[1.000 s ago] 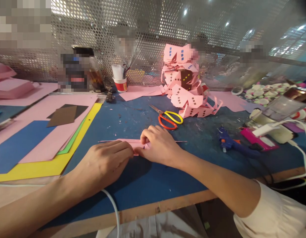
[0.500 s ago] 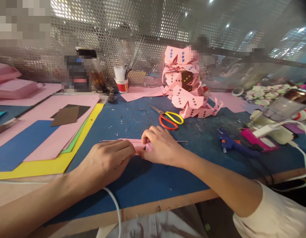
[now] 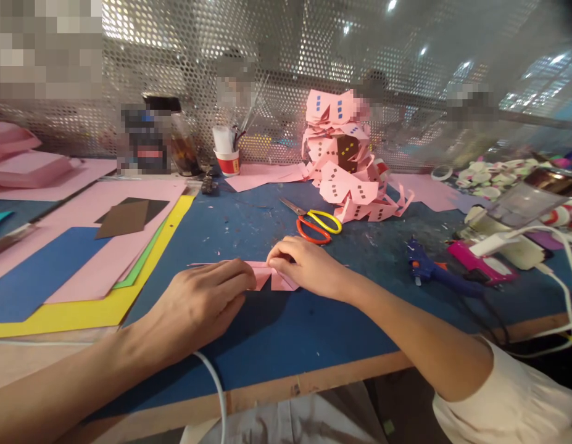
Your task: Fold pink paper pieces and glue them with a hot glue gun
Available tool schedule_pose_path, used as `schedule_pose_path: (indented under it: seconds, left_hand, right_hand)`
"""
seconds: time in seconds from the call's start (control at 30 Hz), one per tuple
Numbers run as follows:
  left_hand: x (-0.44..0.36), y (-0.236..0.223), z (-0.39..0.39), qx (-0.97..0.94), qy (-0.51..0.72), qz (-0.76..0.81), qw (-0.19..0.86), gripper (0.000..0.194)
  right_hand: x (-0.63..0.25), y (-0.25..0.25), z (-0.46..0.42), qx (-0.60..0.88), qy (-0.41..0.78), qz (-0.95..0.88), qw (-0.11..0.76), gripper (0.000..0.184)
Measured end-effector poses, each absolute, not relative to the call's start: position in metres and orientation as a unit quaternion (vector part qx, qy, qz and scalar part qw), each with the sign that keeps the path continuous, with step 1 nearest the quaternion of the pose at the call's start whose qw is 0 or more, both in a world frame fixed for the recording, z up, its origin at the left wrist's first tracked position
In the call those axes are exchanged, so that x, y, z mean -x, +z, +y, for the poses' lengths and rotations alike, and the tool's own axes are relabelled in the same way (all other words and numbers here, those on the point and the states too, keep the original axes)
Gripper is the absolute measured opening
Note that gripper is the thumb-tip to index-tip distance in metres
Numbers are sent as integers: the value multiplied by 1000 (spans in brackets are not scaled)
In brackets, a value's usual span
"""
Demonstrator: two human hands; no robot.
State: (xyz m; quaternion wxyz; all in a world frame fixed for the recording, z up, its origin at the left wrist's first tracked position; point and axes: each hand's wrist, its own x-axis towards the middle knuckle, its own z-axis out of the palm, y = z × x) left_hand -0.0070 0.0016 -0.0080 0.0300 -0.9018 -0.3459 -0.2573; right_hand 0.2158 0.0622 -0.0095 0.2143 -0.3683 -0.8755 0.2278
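A small folded pink paper piece (image 3: 271,279) lies on the blue mat (image 3: 286,333) in front of me. My left hand (image 3: 197,302) rests on its left end, fingers curled and pressed down on the paper. My right hand (image 3: 308,265) pinches the upper right edge of the same piece with fingertips together. A lower flap of the pink paper shows between the two hands. Part of the piece is hidden under my fingers.
Orange and yellow scissors (image 3: 316,222) lie just behind my hands. A heap of pink cut-outs (image 3: 348,160) stands at the back. Coloured paper sheets (image 3: 86,259) lie to the left. Glue guns (image 3: 434,271) and white cables (image 3: 563,290) crowd the right. A paper cup (image 3: 227,161) stands by the mesh wall.
My right hand has flattened and slid slightly right along the fold, and a lower pink flap now shows between my hands. My left hand has stayed put.
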Motion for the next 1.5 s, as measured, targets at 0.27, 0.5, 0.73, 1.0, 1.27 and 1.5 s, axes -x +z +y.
schedule_pose_path:
  seconds: [0.27,0.5,0.73,1.0,1.27,1.5]
  left_hand:
    - [4,-10,7,928,-206,-311,-12,32]
    - [5,-19,11,919,-237,-314,-33,30]
    - [4,-17,11,907,-250,-333,-70,31]
    - [3,-17,13,908,-243,-333,-76,23]
    - [3,-21,16,904,-249,-337,-83,24]
    - [3,-19,15,906,-245,-331,-90,21]
  right_hand:
    - [-221,11,43,346,163,-894,233,10]
    - [-219,3,23,372,119,-906,165,26]
    - [-214,1,24,372,68,-915,144,12]
    - [-224,9,25,374,72,-909,169,12]
    - [-223,6,24,332,20,-933,139,17]
    - [-222,5,26,340,12,-931,135,10]
